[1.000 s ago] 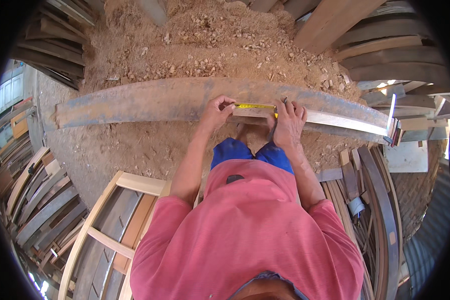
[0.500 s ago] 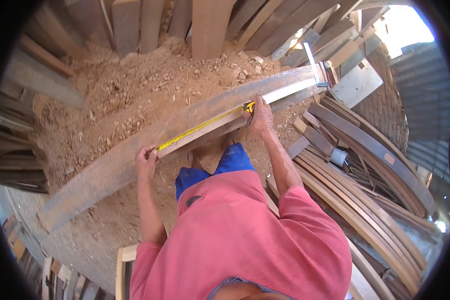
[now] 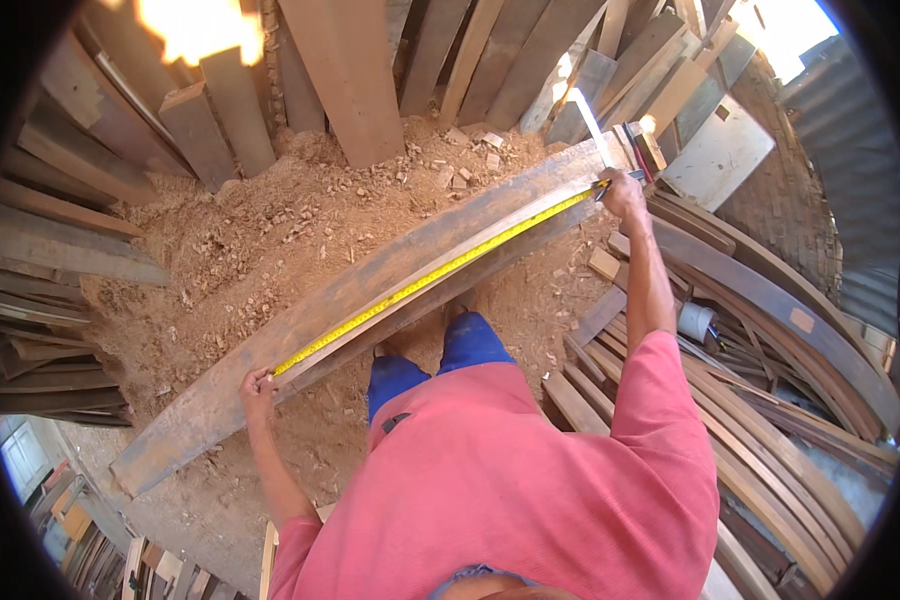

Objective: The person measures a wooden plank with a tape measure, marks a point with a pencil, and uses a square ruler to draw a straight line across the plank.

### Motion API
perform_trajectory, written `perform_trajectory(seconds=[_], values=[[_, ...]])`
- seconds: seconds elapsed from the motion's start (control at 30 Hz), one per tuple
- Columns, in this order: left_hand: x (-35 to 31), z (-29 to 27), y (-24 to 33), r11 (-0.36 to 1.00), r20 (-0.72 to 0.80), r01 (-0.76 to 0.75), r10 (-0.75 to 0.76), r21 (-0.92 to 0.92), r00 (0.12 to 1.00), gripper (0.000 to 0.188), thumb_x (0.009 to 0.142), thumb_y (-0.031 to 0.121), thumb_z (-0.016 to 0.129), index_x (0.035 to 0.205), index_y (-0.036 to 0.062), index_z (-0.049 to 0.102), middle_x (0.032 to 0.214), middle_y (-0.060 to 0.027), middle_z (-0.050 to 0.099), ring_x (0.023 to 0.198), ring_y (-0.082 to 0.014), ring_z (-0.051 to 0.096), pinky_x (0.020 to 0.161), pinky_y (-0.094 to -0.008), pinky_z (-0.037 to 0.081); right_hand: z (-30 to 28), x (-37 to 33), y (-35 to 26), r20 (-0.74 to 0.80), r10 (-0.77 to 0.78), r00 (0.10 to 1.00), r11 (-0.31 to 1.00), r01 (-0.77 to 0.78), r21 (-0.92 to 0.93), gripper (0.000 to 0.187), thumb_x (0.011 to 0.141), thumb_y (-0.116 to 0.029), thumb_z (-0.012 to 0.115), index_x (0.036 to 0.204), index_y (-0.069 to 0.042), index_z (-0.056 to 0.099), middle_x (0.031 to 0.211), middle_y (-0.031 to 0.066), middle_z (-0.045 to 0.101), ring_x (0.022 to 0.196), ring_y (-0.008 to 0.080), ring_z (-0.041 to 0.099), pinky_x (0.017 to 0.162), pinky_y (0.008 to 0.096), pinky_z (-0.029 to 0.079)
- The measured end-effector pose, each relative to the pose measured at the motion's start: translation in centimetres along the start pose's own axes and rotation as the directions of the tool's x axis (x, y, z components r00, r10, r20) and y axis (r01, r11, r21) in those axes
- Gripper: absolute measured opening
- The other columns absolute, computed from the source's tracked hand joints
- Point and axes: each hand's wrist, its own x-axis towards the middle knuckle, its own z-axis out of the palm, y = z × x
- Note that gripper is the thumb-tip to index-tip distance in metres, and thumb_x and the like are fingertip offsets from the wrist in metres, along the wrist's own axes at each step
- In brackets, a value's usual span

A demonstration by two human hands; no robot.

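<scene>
A long yellow tape measure blade is stretched along a pale, narrow wood strip. My left hand pinches the tape's end at the strip's near left end. At the far right, my right hand is closed around the tape measure's case, mostly hidden by the fingers. The strip lies on a long, weathered plank bench that runs diagonally in front of me. Next to my right hand, a metal square rests across the bench's far right end, its pale blade pointing away.
Sawdust and wood chips cover the ground beyond the bench. Upright boards lean along the back. Stacked curved timbers lie at the right, with a white container among them. A small wood block sits by the square.
My right hand has moved right along the strip to the square, drawing out more tape. My left hand has shifted left and nearer, still at the tape's end.
</scene>
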Motion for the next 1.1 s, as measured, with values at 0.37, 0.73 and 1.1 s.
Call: perform_trajectory(seconds=[0.37,0.73,1.1], values=[[-0.1,-0.3,-1.1,0.991,-0.143,0.120,-0.110,0.062,0.984,0.017,0.097,0.002,0.059,0.113,0.0019,0.065,0.073,-0.0009,0.061,0.056,-0.0075,0.052,0.050,-0.0252,0.045,2.6,10.7,9.8,0.360,-0.223,0.906,0.971,0.172,0.169,0.029,0.070,-0.018,0.080,0.097,-0.008,0.077,0.091,0.0154,0.075,0.086,0.0309,0.073,0.078,0.0388,0.057],[-0.5,-0.1,-1.1,0.981,-0.146,0.195,-0.192,0.006,0.970,0.010,0.096,0.003,0.060,0.105,0.0031,0.065,0.073,-0.0009,0.059,0.058,-0.0099,0.052,0.052,-0.0273,0.045,4.6,12.8,10.4,0.580,-0.170,0.797,0.984,0.111,0.136,0.037,0.074,-0.030,0.080,0.109,-0.016,0.078,0.095,0.0091,0.076,0.086,0.0220,0.071,0.080,0.0367,0.057],[-1.5,0.3,-0.7,0.977,-0.081,0.190,-0.199,-0.100,0.977,0.018,0.094,0.004,0.067,0.111,0.0056,0.068,0.088,-0.0020,0.066,0.067,-0.0078,0.054,0.058,-0.0261,0.047,4.6,0.7,-10.2,-0.302,-0.185,0.935,0.850,0.306,0.428,0.055,0.106,-0.041,0.046,0.143,0.001,0.049,0.134,0.0253,0.059,0.127,0.0340,0.057,0.103,0.0431,0.043]])
